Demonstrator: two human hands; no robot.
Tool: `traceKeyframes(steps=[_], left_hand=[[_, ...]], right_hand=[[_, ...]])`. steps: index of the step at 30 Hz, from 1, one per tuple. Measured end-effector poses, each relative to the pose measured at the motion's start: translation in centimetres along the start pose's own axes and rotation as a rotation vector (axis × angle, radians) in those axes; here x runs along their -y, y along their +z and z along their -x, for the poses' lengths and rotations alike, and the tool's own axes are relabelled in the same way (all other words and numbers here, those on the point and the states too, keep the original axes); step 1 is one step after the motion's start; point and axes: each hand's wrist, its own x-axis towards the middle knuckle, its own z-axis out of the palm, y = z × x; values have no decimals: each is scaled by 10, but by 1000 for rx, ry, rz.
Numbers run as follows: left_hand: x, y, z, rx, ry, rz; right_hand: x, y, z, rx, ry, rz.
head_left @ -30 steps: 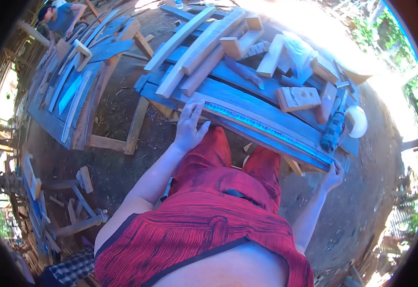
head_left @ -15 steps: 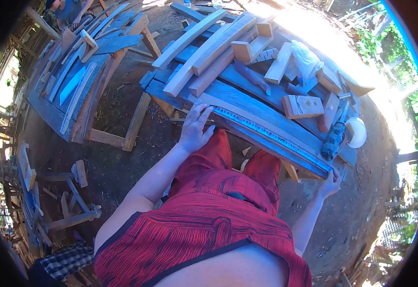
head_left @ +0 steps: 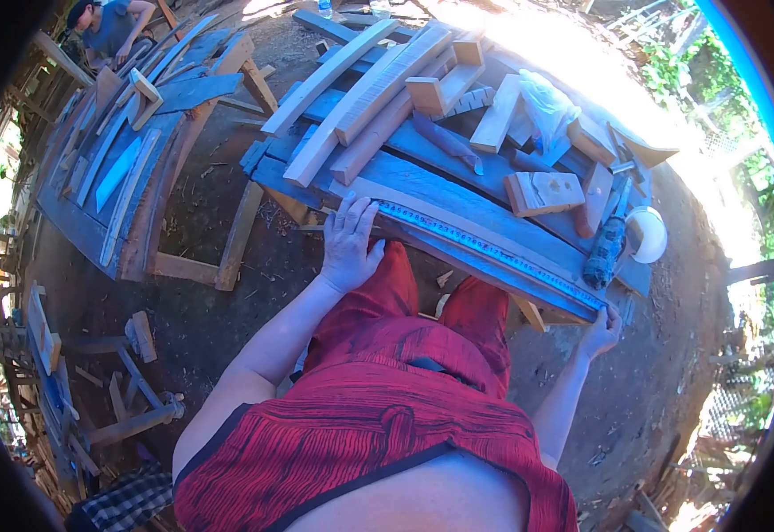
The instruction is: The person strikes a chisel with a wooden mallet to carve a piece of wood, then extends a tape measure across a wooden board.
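Note:
A measuring tape (head_left: 484, 246) is stretched along a narrow wooden strip (head_left: 440, 213) at the near edge of the blue-grey workbench (head_left: 422, 164). At the tape's left end, my left hand (head_left: 350, 244) rests on the strip, fingers over it and thumb apart. My right hand (head_left: 602, 332) pinches the tape's other end at the bench's right corner. Just beyond that hand lies a dark power tool (head_left: 606, 253), beside a white round object (head_left: 648, 235). A wooden block (head_left: 544, 193) sits on the bench behind the tape.
Long curved timbers (head_left: 393, 84), an L-shaped wooden piece (head_left: 449, 84) and a plastic bag (head_left: 547, 111) lie across the bench. At the left stands a second bench (head_left: 77, 213) with planks. Behind it is another person (head_left: 108, 34). A wooden frame (head_left: 143, 377) stands at lower left.
The view has shifted slightly, so the bench and both hands appear a little further left. Both hands keep their places at the two ends of the tape.

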Motion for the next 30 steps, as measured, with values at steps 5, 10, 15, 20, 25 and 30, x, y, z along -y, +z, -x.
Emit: traceKeyframes(steps=[5,10,15,20,25,30], left_hand=[[-3,-1,0,45,1,-77],[-5,-10,-4,117,9,-113],[-8,-10,-5,174,-9,-133],[-11,-9,-7,171,37,-134],[-13,-8,-7,162,29,-123],[-13,-10,-8,181,31,-149]], right_hand=[[-7,0,-1,-14,-2,-43],[-18,0,-3,0,-76,-1],[-27,2,-5,-91,-114,162],[-28,5,-3,-122,-78,113],[-27,6,-1,-137,-74,108],[-25,6,0,-128,-36,99]])
